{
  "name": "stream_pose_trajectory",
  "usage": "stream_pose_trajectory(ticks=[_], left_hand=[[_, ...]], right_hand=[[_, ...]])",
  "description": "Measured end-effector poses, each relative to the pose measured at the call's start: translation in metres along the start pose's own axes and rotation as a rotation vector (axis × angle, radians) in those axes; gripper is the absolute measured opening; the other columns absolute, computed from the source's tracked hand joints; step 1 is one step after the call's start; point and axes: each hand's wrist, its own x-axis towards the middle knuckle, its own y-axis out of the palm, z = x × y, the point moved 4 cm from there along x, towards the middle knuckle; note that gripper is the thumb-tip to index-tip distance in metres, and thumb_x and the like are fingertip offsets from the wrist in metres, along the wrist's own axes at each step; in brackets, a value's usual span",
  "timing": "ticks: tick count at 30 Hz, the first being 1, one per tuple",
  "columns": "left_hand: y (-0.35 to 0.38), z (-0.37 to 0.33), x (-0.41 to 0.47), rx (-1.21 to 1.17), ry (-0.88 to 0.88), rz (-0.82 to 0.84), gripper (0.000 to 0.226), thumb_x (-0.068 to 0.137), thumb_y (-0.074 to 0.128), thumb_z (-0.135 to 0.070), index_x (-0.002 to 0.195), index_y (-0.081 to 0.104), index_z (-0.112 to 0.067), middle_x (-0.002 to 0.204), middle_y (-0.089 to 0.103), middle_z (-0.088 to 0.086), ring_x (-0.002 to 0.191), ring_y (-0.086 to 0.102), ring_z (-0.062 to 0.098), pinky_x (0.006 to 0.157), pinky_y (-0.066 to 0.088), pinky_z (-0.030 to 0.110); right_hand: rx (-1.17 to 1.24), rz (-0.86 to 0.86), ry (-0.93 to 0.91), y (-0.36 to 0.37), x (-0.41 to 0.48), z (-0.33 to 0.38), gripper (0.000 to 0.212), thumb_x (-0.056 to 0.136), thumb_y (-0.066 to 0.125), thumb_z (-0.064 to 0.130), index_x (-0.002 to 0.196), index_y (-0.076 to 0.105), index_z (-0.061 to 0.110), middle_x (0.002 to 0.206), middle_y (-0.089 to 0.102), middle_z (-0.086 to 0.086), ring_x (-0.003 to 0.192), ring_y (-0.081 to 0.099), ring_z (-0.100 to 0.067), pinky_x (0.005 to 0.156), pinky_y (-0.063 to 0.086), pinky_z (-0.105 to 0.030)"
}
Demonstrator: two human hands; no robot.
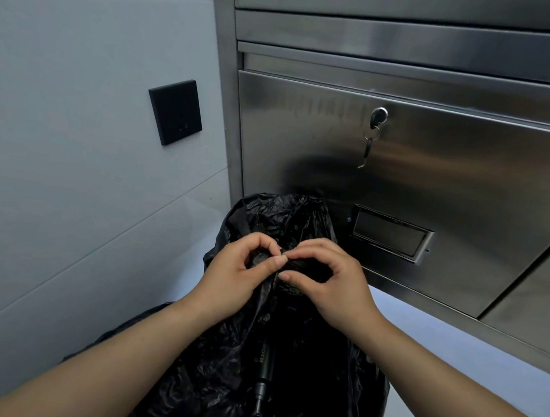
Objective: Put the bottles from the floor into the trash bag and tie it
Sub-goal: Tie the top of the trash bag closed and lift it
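Now both hands pinch the gathered neck of the black trash bag (298, 382).
Left hand (239, 272) and right hand (333, 283) grip twisted plastic; the bag stands on the floor beside a stainless-steel cabinet (440, 193).

Both forearms are bare up to the frame's edge, with no sleeve showing. The left hand (237, 267) and right hand (330, 283) wear no gloves, rings or watch; fingernails are short and unpainted.
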Motion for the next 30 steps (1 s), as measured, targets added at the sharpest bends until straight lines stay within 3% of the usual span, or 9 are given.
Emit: stream_pose_trajectory(ticks=[3, 7, 11, 15, 18, 20, 23, 27, 30], left_hand=[[-0.001, -0.001, -0.001, -0.02, -0.009, 0.041, 0.012, 0.076, 0.063, -0.048, 0.081, 0.063, -0.037, 0.092, 0.068, -0.014, 0.092, 0.063, 0.004, 0.084, 0.046, 0.016], [-0.008, 0.002, 0.004, -0.057, -0.116, 0.017, 0.019, 0.094, 0.048, -0.032, 0.1, 0.065, -0.039, 0.1, 0.071, -0.012, 0.101, 0.063, 0.003, 0.092, 0.046, 0.022], [-0.005, 0.001, 0.003, -0.033, -0.195, 0.194, 0.023, 0.094, 0.05, -0.02, 0.109, 0.067, -0.026, 0.105, 0.072, -0.005, 0.103, 0.065, 0.007, 0.096, 0.046, 0.025], [-0.006, -0.002, 0.001, -0.115, -0.231, 0.209, 0.023, 0.086, 0.063, -0.012, 0.099, 0.07, -0.029, 0.102, 0.074, 0.005, 0.096, 0.067, 0.015, 0.085, 0.051, 0.017], [-0.005, 0.0, 0.001, -0.052, -0.252, 0.218, 0.019, 0.083, 0.068, -0.016, 0.093, 0.072, -0.031, 0.099, 0.073, 0.01, 0.091, 0.068, 0.024, 0.087, 0.052, 0.027], [-0.002, 0.002, -0.001, 0.024, -0.247, 0.252, 0.01, 0.086, 0.064, -0.024, 0.09, 0.072, -0.021, 0.092, 0.073, 0.012, 0.088, 0.068, 0.031, 0.087, 0.052, 0.04], [-0.001, 0.007, -0.002, 0.112, -0.236, 0.232, 0.023, 0.086, 0.061, -0.035, 0.078, 0.066, -0.014, 0.071, 0.064, 0.005, 0.066, 0.057, 0.018, 0.072, 0.048, 0.043], [-0.004, 0.01, 0.0, 0.045, -0.256, 0.122, 0.006, 0.079, 0.071, -0.03, 0.076, 0.068, -0.026, 0.075, 0.072, -0.004, 0.073, 0.066, 0.012, 0.082, 0.053, 0.041], [-0.007, 0.01, 0.002, -0.014, -0.261, 0.01, 0.011, 0.072, 0.077, -0.027, 0.07, 0.068, -0.033, 0.066, 0.07, -0.01, 0.064, 0.064, 0.007, 0.074, 0.053, 0.035]], right_hand=[[0.018, -0.013, 0.009, 0.0, 0.002, -0.001, 0.016, 0.067, 0.082, 0.019, 0.079, 0.072, 0.024, 0.091, 0.064, 0.004, 0.089, 0.06, -0.004, 0.085, 0.043, -0.015], [0.052, -0.052, -0.013, -0.003, 0.004, 0.0, 0.015, 0.071, 0.078, 0.018, 0.077, 0.07, 0.029, 0.088, 0.064, 0.01, 0.088, 0.061, -0.004, 0.085, 0.042, -0.014], [0.095, -0.046, -0.001, -0.003, 0.003, -0.001, 0.021, 0.077, 0.074, 0.019, 0.077, 0.065, 0.038, 0.084, 0.065, 0.014, 0.086, 0.062, -0.005, 0.08, 0.043, -0.013], [0.171, -0.047, 0.052, -0.003, 0.002, -0.006, 0.016, 0.08, 0.072, 0.019, 0.079, 0.066, 0.034, 0.084, 0.068, 0.013, 0.085, 0.063, -0.005, 0.079, 0.045, -0.016], [0.189, -0.049, 0.066, -0.002, 0.002, -0.008, 0.015, 0.082, 0.07, 0.018, 0.081, 0.066, 0.032, 0.085, 0.069, 0.012, 0.087, 0.063, -0.006, 0.08, 0.045, -0.016], [0.196, -0.054, 0.072, -0.002, 0.003, -0.008, 0.016, 0.083, 0.068, 0.018, 0.082, 0.067, 0.033, 0.087, 0.069, 0.014, 0.088, 0.063, -0.003, 0.08, 0.044, -0.014], [0.166, -0.055, 0.073, -0.003, 0.004, -0.008, 0.017, 0.085, 0.066, 0.019, 0.084, 0.068, 0.036, 0.091, 0.069, 0.017, 0.093, 0.063, -0.002, 0.082, 0.044, -0.013], [0.159, -0.049, 0.067, -0.002, 0.004, -0.009, 0.018, 0.086, 0.065, 0.02, 0.087, 0.069, 0.037, 0.092, 0.07, 0.016, 0.094, 0.064, -0.003, 0.084, 0.046, -0.016], [0.217, -0.068, 0.073, -0.003, 0.004, -0.009, 0.018, 0.086, 0.065, 0.019, 0.086, 0.069, 0.037, 0.09, 0.071, 0.015, 0.091, 0.065, -0.002, 0.08, 0.046, -0.014]])
